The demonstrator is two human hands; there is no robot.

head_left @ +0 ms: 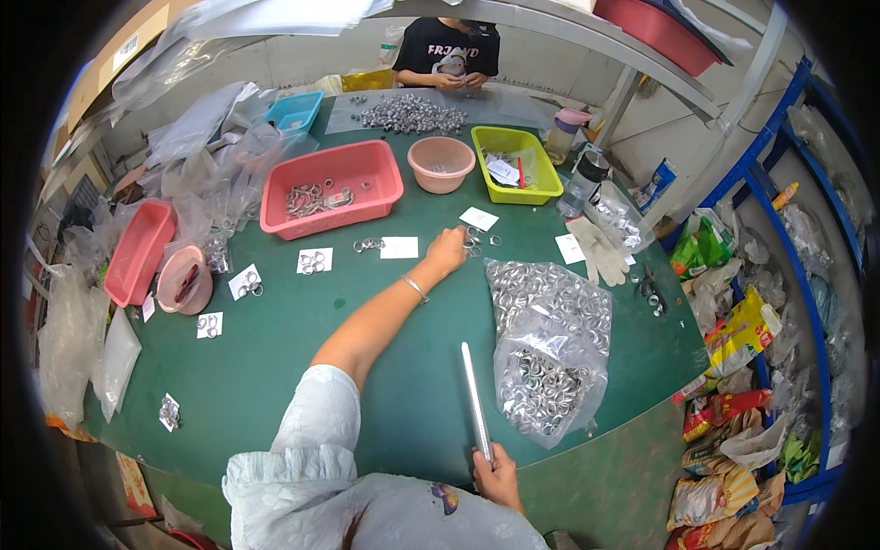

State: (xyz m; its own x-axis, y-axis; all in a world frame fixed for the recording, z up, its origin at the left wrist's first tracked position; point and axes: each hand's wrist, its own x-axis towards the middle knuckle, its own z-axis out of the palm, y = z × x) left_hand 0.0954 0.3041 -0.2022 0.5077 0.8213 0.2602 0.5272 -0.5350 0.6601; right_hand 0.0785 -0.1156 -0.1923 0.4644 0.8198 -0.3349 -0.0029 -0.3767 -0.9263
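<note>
Open lane: near-left table [266, 385]. Outstretched left hand [445, 251] blocks far centre; ring bag [552, 344] obstructs right; pink basin [335, 214], green basin [524, 194] farther off.

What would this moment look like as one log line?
left hand: at metal rings near white card | right hand: holding ring mandrel

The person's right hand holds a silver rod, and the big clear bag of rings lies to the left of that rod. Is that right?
Not quite: the head view shows the clear bag to the right of the silver rod, which the right hand does hold.
</note>
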